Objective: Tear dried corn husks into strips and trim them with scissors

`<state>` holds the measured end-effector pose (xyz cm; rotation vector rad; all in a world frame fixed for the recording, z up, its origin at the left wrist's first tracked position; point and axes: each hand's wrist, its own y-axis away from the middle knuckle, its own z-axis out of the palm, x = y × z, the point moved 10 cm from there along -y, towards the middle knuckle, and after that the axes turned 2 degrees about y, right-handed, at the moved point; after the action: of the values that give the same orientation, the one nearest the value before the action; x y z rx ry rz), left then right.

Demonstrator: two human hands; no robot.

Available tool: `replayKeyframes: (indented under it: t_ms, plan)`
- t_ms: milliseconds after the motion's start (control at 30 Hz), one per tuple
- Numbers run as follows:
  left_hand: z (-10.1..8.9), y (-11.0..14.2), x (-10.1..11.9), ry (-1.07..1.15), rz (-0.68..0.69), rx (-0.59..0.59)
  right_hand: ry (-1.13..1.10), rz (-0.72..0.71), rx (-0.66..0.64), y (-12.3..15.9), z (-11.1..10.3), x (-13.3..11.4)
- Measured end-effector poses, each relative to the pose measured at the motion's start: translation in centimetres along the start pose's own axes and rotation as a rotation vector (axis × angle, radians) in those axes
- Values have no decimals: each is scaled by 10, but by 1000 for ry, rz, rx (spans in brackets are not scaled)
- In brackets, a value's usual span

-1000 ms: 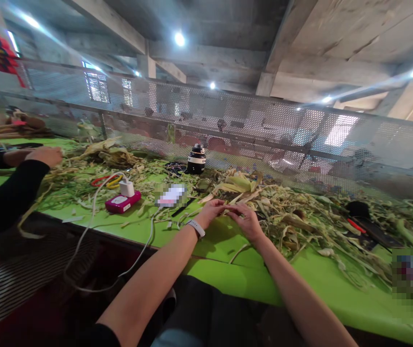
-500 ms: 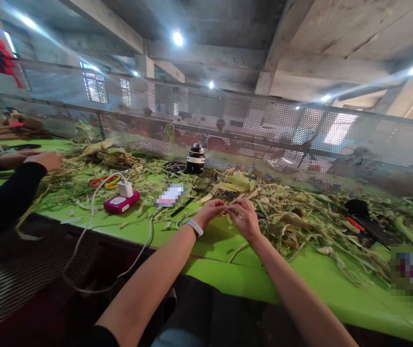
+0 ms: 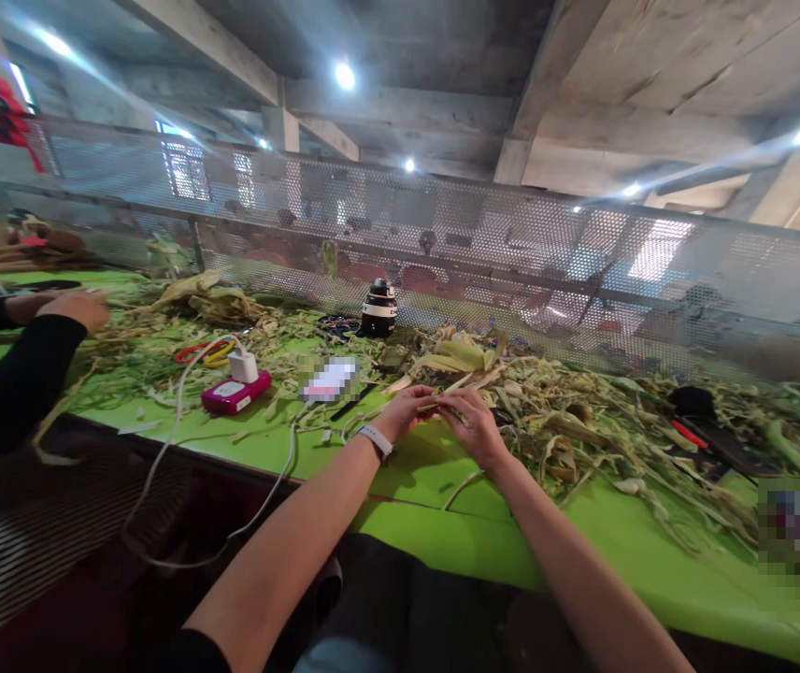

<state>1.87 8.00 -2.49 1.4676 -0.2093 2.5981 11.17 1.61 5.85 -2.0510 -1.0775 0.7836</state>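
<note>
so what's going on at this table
Someone sits at a green table, left hand and right hand brought together, pinching what looks like a thin strip, though it's too small to be sure. Dry leaves lie heaped just beyond and to the right, and a black bottle stands behind. Off to the left, another person's hand is over the table too.

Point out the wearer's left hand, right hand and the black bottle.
Left hand (image 3: pixel 404 413): head view, back of hand.
Right hand (image 3: pixel 478 430): head view, back of hand.
Black bottle (image 3: pixel 378 316): head view, middle of body.
</note>
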Motion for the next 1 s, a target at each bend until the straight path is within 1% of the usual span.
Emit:
replayKeyframes:
  t_ms: [167, 300, 367, 467, 600, 733, 867, 1000]
  plan:
    - [3, 1, 2, -70, 11, -11, 44, 49, 18, 0, -1, 5]
    - [4, 0, 5, -132, 53, -1, 93, 187, 88, 2, -7, 22]
    - [1, 0, 7, -152, 73, 24, 105, 228, 125, 3, -11, 29]
    - [-5, -1, 13, -158, 117, 90, 74, 242, 158, 4, -12, 34]
    - [-8, -1, 19, -194, 171, 137, -3, 241, 150, 5, -9, 38]
    - [-5, 1, 25, -331, 223, 135, -41, 266, 119, 6, -5, 44]
    - [-3, 5, 34, -494, 314, 142, -53, 306, 109, 8, -4, 50]
    - [-1, 5, 35, -609, 345, 135, -24, 309, 114, 8, -6, 48]
